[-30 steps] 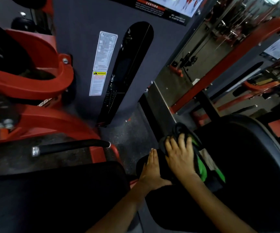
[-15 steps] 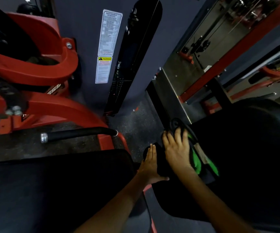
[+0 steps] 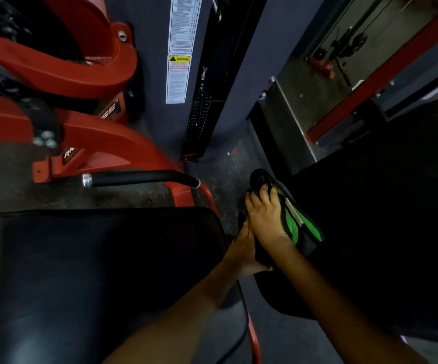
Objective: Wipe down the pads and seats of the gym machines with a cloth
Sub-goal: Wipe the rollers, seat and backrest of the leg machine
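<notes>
Both hands (image 3: 261, 227) at pad (image 3: 370, 232) edge (cloth (image 3: 304, 227) under)

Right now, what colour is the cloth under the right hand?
The cloth is black with bright green patches; the head view shows it.

A red frame (image 3: 102, 143) stands at the left on the dark speckled floor (image 3: 228, 174), with a black-gripped handle (image 3: 139, 178) lying across just in front of it. Behind rises a grey shroud (image 3: 154, 48) bearing a white label (image 3: 182, 22) above a yellow-headed warning sticker (image 3: 178, 78), beside a dark slot (image 3: 207, 101). At the upper right is a mirror (image 3: 343, 48).
</notes>
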